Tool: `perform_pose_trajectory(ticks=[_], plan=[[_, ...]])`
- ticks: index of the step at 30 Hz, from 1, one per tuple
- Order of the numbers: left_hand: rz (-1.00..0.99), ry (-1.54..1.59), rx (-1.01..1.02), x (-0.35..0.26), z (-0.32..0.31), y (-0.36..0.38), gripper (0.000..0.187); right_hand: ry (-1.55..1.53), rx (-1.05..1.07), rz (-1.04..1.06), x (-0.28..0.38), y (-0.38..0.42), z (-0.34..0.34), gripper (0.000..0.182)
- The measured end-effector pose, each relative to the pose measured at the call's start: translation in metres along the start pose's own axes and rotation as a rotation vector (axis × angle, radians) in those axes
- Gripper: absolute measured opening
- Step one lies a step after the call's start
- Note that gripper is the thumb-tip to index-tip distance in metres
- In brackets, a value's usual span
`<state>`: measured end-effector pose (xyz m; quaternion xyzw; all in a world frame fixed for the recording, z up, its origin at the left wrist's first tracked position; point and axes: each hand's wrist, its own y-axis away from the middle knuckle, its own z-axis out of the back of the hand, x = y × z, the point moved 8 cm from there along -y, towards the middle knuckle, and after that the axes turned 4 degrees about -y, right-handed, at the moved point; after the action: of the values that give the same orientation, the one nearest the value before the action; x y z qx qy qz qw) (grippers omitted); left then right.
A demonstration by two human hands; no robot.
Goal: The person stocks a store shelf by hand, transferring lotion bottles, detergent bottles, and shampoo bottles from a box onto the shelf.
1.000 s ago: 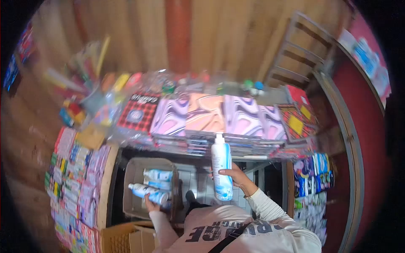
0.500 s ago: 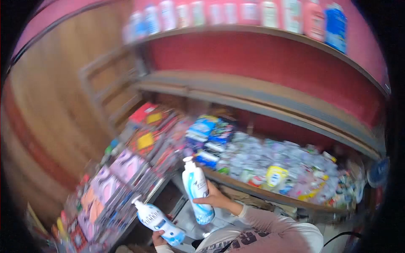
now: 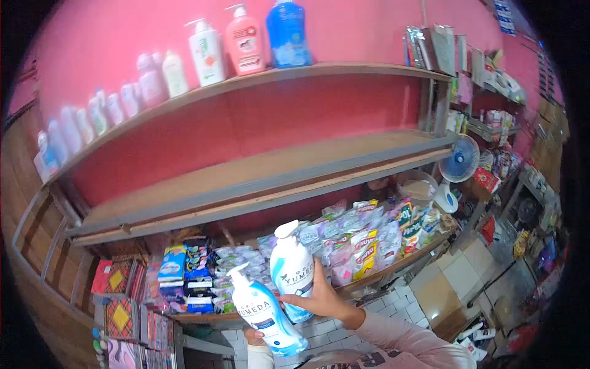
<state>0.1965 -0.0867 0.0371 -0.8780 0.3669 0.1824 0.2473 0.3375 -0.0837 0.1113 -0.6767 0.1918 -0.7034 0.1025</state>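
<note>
Two white and light-blue pump bottles marked YUMEDA are in front of me in the head view. My left hand (image 3: 255, 336) is closed around the lower part of the left pump bottle (image 3: 265, 313), which leans to the left. The right pump bottle (image 3: 292, 270) stands slightly higher and farther back, with my right hand (image 3: 324, 302) wrapped around its right side. The two bottles are close together, and the left one overlaps the lower edge of the other. Both pump heads point left.
Above, a shelf (image 3: 344, 69) carries several bottles, among them a blue jug (image 3: 289, 35) and a pink pump bottle (image 3: 244, 44). A wooden shelf board (image 3: 258, 175) runs below it. Bagged pouches (image 3: 369, 252) fill the low rack; a fan (image 3: 460, 158) stands right.
My view has swung to the right, bringing the fan and right-hand shelves into sight. The two bottles, apart before, are now side by side, still held in my hands.
</note>
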Motion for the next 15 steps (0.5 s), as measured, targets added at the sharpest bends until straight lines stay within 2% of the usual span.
perform_pose_trajectory(ticks=[3, 4, 7, 11, 12, 15], plan=[[0.059, -0.038, 0.096, -0.002, -0.013, -0.029, 0.093, 0.144, 0.017, 0.074, 0.022, 0.007, 0.017, 0.109], [0.072, -0.052, 0.127, -0.004, -0.017, -0.039, 0.093, 0.156, 0.058, -0.014, 0.011, 0.012, 0.022, 0.109], [0.103, -0.074, 0.199, -0.004, -0.027, -0.059, 0.093, 0.248, 0.022, -0.042, 0.004, 0.023, 0.036, 0.106], [0.128, -0.109, 0.257, -0.006, -0.035, -0.074, 0.092, 0.398, -0.062, 0.031, 0.033, 0.017, 0.055, 0.094], [0.125, -0.119, 0.265, -0.007, -0.035, -0.076, 0.092, 0.225, -0.095, 0.062, 0.043, 0.014, 0.058, 0.089], [0.108, -0.159, 0.272, -0.011, -0.033, -0.078, 0.092, 0.24, -0.203, 0.12, 0.031, 0.003, 0.094, 0.084]])
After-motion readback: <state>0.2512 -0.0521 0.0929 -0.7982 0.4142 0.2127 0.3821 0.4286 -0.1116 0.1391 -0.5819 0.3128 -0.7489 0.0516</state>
